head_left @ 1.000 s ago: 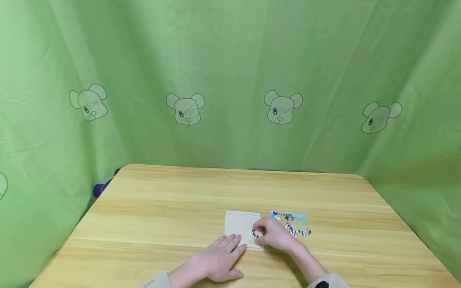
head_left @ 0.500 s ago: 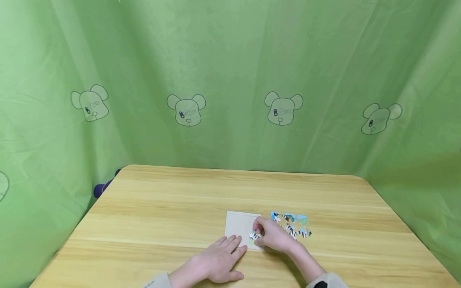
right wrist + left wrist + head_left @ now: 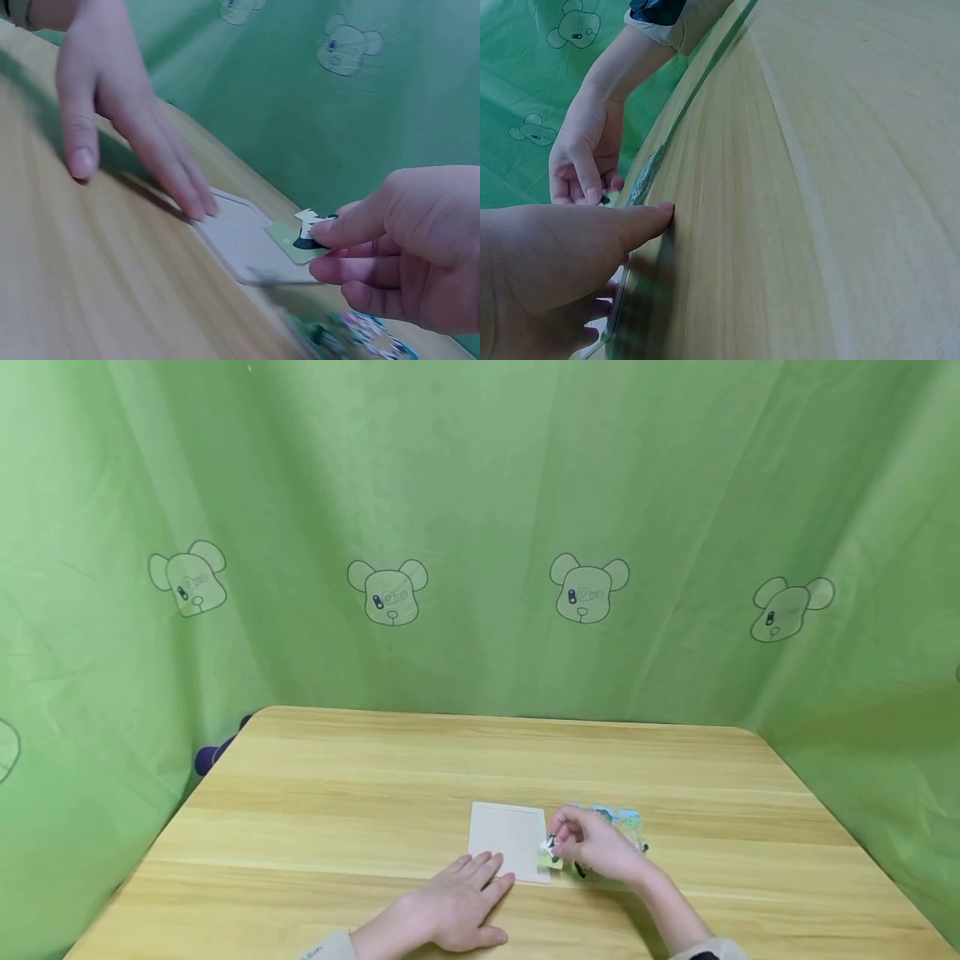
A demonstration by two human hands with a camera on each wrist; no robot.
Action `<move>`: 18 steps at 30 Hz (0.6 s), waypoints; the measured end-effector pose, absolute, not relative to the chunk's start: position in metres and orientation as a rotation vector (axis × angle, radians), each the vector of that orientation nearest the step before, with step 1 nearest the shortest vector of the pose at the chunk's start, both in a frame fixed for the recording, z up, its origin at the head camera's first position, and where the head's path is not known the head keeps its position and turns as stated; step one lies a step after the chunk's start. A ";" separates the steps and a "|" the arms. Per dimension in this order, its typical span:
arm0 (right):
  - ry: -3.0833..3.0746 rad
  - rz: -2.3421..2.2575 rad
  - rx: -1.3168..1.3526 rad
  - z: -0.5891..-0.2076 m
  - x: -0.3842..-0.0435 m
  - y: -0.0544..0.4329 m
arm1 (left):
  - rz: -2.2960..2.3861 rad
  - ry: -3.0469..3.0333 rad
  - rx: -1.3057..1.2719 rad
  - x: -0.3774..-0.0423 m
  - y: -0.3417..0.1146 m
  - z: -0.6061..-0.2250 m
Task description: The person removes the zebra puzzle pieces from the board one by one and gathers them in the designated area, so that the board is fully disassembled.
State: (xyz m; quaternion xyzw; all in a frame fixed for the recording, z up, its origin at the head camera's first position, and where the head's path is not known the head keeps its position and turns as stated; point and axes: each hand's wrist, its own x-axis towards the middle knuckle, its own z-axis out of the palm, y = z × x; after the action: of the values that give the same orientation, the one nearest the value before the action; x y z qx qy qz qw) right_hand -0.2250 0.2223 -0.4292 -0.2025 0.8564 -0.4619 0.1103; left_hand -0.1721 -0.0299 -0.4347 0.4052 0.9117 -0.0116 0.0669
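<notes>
My right hand point(image 3: 600, 847) pinches a jigsaw puzzle piece point(image 3: 289, 244) between thumb and fingers. The piece is green with a black and white part, and in the right wrist view it is tilted over the right side of a pale square puzzle tray point(image 3: 506, 831). With fingers straight, my left hand point(image 3: 465, 906) rests on the tray's near left edge, its thumb spread out onto the table. The tray's surface is plain, with a thin raised border. Right beside it lie several other puzzle pieces point(image 3: 630, 820), blue, green and zebra-striped, partly hidden by my right hand.
The wooden table point(image 3: 337, 793) spreads out around the tray on all sides. A green curtain point(image 3: 480, 468) printed with bear heads hangs behind it. Something purple point(image 3: 206, 760) shows beyond the table's left edge.
My right hand has moved right, carrying the puzzle piece from the tray's lower right corner to its right edge. My left hand has stayed in place.
</notes>
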 end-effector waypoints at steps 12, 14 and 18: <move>2.521 -1.477 -0.499 -0.429 -0.215 0.280 | -0.055 2.752 1.241 -0.172 -0.030 -0.439; 2.535 -1.479 -0.489 -0.430 -0.213 0.290 | -0.060 2.753 1.235 -0.173 -0.030 -0.439; 2.552 -1.472 -0.482 -0.433 -0.207 0.308 | -0.063 2.750 1.220 -0.173 -0.030 -0.440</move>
State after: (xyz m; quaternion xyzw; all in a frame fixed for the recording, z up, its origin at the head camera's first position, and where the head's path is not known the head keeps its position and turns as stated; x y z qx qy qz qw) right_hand -0.2067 0.3077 -0.4334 -0.1611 0.8522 -0.4917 0.0781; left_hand -0.1732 -0.0296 -0.4398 0.4045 0.9119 -0.0208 0.0662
